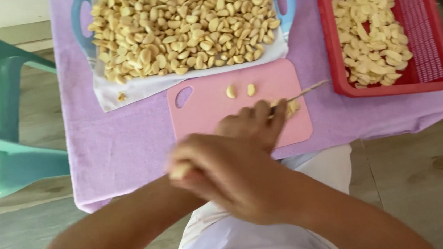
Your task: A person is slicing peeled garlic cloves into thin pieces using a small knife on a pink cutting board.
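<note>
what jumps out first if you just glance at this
A big heap of peeled garlic cloves fills the tray at top centre, with sliced pieces in a red basket to its right. Below, both hands work a knife over a pink cutting board.

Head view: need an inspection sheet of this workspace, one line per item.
Surface: small table under a lilac cloth, pink cutting board at its near edge.
Job's things: tray of peeled garlic cloves; red basket of cut garlic pieces; two cloves on the board; thin knife.
Clutter: one stray bit on the tray's white liner.
Hands: left hand and right hand overlap, blurred; which holds the knife is unclear.
Cables: nothing seen.
Surroundings: teal plastic chair, grey floor.
</note>
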